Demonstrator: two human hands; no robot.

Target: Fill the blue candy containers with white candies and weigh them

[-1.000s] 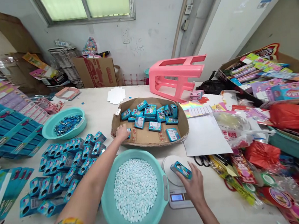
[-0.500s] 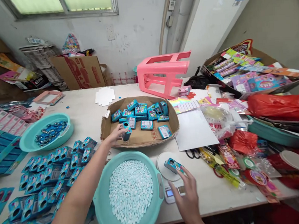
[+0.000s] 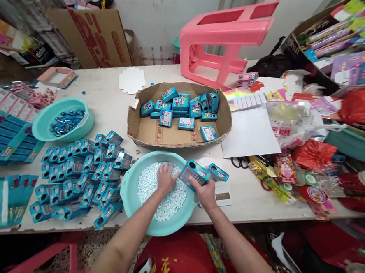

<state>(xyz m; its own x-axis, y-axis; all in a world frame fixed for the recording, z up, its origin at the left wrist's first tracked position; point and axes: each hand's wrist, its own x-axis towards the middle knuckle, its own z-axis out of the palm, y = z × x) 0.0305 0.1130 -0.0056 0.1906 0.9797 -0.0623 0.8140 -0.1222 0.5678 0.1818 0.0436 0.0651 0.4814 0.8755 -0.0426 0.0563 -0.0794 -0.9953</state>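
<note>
Cluttered white worktable (image 3: pixel 111 81) seen from the head cam, w/ a cardboard tray (image 3: pixel 225 127) of filled boxes at the back. Left hand (image 3: pixel 166 178) is buried, fingers curled, in the white pellets (image 3: pixel 148 184) of the teal basin (image 3: pixel 129 197); can't tell how much it's gripped. Right hand (image 3: pixel 206 192) clamps an open blue box (image 3: pixel 193 173) over the basin rim, beside the scale (image 3: pixel 221 196). Best to keep the box mouth tilted up & close to the pellets so none spill.

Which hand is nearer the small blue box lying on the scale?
Right. The right hand holds another blue box just beside the box on the scale; the left hand rests in the basin of white pellets, farther away.
</note>
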